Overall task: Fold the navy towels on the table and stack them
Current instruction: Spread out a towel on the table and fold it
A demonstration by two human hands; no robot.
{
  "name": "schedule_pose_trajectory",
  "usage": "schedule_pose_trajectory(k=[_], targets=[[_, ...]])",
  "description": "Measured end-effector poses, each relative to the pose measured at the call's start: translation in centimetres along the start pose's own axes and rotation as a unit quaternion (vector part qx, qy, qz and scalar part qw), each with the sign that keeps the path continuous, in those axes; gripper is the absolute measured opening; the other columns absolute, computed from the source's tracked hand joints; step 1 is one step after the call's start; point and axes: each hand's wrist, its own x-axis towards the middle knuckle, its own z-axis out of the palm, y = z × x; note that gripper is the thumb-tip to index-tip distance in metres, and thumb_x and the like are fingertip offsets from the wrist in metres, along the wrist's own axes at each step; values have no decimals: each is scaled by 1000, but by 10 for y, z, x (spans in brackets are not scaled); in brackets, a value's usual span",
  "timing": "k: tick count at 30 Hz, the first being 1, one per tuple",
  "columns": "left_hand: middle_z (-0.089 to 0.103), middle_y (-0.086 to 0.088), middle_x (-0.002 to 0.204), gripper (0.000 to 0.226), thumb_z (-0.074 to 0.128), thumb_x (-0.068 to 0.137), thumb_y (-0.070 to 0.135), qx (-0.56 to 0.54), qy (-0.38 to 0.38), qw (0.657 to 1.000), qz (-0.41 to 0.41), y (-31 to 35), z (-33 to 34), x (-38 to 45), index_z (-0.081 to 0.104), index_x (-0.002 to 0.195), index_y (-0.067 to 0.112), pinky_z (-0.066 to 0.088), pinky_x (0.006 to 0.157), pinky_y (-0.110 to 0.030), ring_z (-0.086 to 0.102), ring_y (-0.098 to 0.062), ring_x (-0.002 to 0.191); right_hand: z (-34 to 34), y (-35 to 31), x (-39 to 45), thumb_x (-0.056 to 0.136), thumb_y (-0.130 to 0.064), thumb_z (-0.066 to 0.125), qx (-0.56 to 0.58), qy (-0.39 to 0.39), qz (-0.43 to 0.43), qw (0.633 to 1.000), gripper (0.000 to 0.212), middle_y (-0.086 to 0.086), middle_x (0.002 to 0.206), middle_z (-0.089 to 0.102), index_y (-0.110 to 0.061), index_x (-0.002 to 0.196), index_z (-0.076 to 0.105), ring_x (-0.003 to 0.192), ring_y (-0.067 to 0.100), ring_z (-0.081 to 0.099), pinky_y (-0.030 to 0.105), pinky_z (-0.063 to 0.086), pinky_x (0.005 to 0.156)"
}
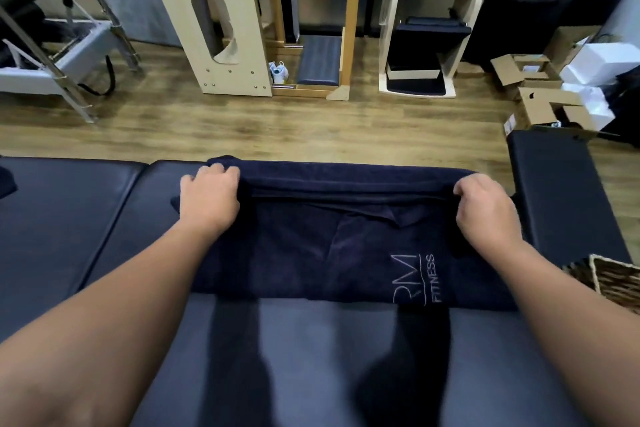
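With left hand [211,199] and right hand [485,210] each curled around a far corner of the navy terry towel [311,253] spread on the dark padded table [69,218], draw both corners level toward the near hem, matching edges.

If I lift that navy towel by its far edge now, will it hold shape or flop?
Probably flop: the navy towel already creases and bunches where the left hand and right hand grip it. It likely drags rather than slides, since terry lies flat on the padded table. It looks light.
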Motion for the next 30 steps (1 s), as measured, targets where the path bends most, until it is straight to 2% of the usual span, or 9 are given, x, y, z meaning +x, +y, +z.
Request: schedule_pose_trajectory(k=[3, 5, 8, 10, 14, 18, 23, 27, 30], targets=[[55, -18, 102, 38, 60, 72, -6, -11, 65, 998, 5, 7, 12, 12, 57, 108, 5, 38, 75, -45, 51, -39, 94, 14, -3, 26, 75, 9, 60, -60, -20, -11, 998, 59, 17, 132, 54, -5, 132, 57, 116, 44, 51, 57, 41, 99], [53, -19, 100, 34, 66, 70, -2, -10, 44, 997, 68, 14, 28, 5, 58, 102, 4, 40, 65, -44, 51, -40, 87, 25, -6, 24, 78, -3, 68, -85, -69, -9, 994, 64, 16, 143, 48, -16, 139, 54, 129, 41, 44, 62, 33, 106], [56, -10, 96, 25, 69, 73, 24, -16, -66, 974, 214, 25, 56, -29, 58, 93, 14, 50, 61, -42, 58, -36, 85, 45, 4, -6, 77, -13, 78, -87, -88, -31, 992, 49, 7, 128, 60, -18, 125, 67, 114, 37, 54, 58, 42, 95], [58, -3, 97, 36, 58, 74, 49, -16, -138, 949, 283, 35, 67, -56, 58, 95, 20, 51, 66, -40, 60, -29, 89, 52, 14, -32, 78, -19, 78, -89, -114, -24, 989, 40, 1, 116, 63, -19, 117, 70, 105, 33, 58, 53, 44, 90], [50, 6, 99, 53, 50, 74, 68, -36, -179, 936, 302, 54, 79, -88, 50, 103, 24, 44, 77, -38, 50, -17, 91, 56, 34, -80, 76, -21, 83, -104, -128, -9, 986, 37, 3, 116, 65, -16, 112, 73, 104, 31, 62, 51, 46, 83], [51, 8, 83, 39, 69, 70, 47, -47, -143, 937, 314, 62, 86, -93, 44, 89, 25, 43, 59, -31, 55, -17, 73, 46, 46, -114, 78, -23, 81, -138, -134, 97, 976, 42, 12, 121, 63, -11, 117, 70, 107, 41, 57, 56, 50, 80], [50, 7, 73, 42, 79, 61, 24, -39, -166, 935, 312, 70, 83, -94, 44, 84, 24, 43, 49, -29, 53, -17, 60, 32, 42, -137, 87, -32, 75, -134, -135, 286, 939, 45, 29, 113, 59, 4, 111, 64, 103, 51, 53, 57, 49, 77], [46, 3, 81, 34, 67, 76, 11, -40, -198, 938, 282, 79, 77, -95, 37, 89, 22, 36, 59, -32, 46, -21, 68, 30, 45, -137, 96, -31, 64, -60, -96, 412, 904, 44, 33, 118, 54, 6, 117, 56, 108, 52, 52, 56, 48, 88], [44, 0, 88, 24, 56, 86, 9, -28, -203, 944, 258, 85, 75, -94, 35, 93, 18, 37, 65, -33, 42, -22, 75, 29, 47, -132, 98, -26, 61, -26, -91, 429, 898, 34, 29, 116, 58, 1, 117, 59, 107, 50, 56, 54, 50, 87]])
